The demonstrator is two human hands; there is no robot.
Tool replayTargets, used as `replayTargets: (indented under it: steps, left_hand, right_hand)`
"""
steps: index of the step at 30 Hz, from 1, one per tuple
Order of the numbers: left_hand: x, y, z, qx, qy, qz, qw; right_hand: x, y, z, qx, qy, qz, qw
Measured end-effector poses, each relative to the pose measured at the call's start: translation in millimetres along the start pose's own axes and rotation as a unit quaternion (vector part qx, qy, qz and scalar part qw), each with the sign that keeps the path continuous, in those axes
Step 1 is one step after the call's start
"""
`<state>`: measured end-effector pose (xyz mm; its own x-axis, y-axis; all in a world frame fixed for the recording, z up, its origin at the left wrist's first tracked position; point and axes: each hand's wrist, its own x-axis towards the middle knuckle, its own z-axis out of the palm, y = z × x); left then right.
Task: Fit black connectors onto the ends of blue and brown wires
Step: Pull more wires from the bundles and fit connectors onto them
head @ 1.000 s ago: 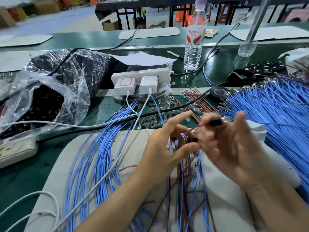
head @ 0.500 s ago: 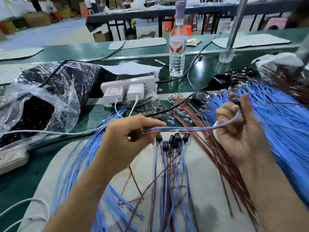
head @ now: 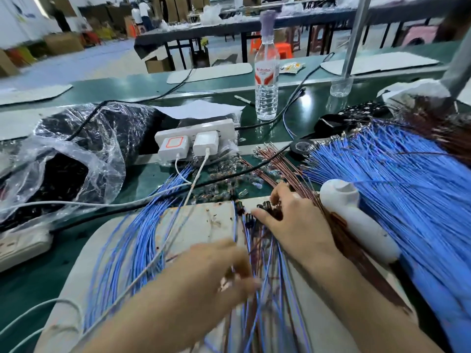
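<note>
A bunch of blue and brown wires (head: 265, 296) lies on the pale mat (head: 201, 225), its far ends capped with black connectors (head: 240, 212). My right hand (head: 293, 222) is down on those capped ends, thumb and curled fingers closed around one connector. Nearer me, my left hand (head: 216, 271) is blurred and pinches the same bunch of wires. Loose brown wires (head: 277, 161) lie just beyond my right fingertips. A big fan of loose blue wires (head: 397, 200) fills the right side.
A clear bag of black parts (head: 58, 179) sits at the left. A white power strip (head: 196, 138) with chargers stands behind the mat, a water bottle (head: 266, 80) beyond it. A white hand tool (head: 356, 225) lies to the right of my right hand. More blue wires (head: 132, 238) cross the mat's left.
Both hands have dropped from holding a wire pair stretched in the air down onto the mat. The connector end now lies with the other capped wires.
</note>
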<state>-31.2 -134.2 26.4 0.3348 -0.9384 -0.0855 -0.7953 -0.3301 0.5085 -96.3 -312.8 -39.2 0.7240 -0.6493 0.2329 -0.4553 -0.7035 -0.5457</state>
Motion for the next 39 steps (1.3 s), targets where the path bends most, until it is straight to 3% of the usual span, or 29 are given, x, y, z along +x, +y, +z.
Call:
replayTargets:
  steps: [4,6,11,15,21,24,29,36,39]
  left_hand:
    - [8.2,3.0,33.5,0.081,0.038,-0.045,0.995]
    - [6.0,4.2,44.9,0.086,0.054,-0.023,0.995]
    - [-5.8,5.0,44.0,-0.092,0.004,0.099,0.991]
    - [-11.3,-30.5,27.5,-0.036,0.153,0.007,0.988]
    - [28.3,-93.7,-18.3,0.065,0.251,-0.184,0.948]
    - [41.7,-113.9,-33.4,0.085,0.237,-0.243,0.937]
    - [59.3,-127.0,-41.4,0.136,0.201,-0.285,0.928]
    - [42.8,-126.7,-39.1,0.041,0.279,-0.236,0.930]
    - [33.1,-120.6,-46.5,0.078,0.267,-0.266,0.923]
  right_hand:
    - [-3.1,-5.9,3.1,-0.056,0.004,-0.001,0.998]
    - [-4.8,-7.4,4.4,-0.068,0.012,-0.002,0.998]
    - [-7.0,-11.8,4.7,-0.109,0.014,-0.009,0.994]
    - [-8.5,-14.8,5.5,-0.145,0.023,0.000,0.989]
    - [-8.6,-15.7,10.9,-0.080,0.089,-0.069,0.990]
    - [-8.7,-14.4,12.0,-0.072,0.088,-0.072,0.991]
    - [-7.5,-13.6,13.6,-0.045,0.075,-0.074,0.993]
    - [-5.7,-11.6,11.6,-0.006,0.083,-0.071,0.994]
    - [-5.1,-10.9,10.3,0.011,0.074,-0.065,0.995]
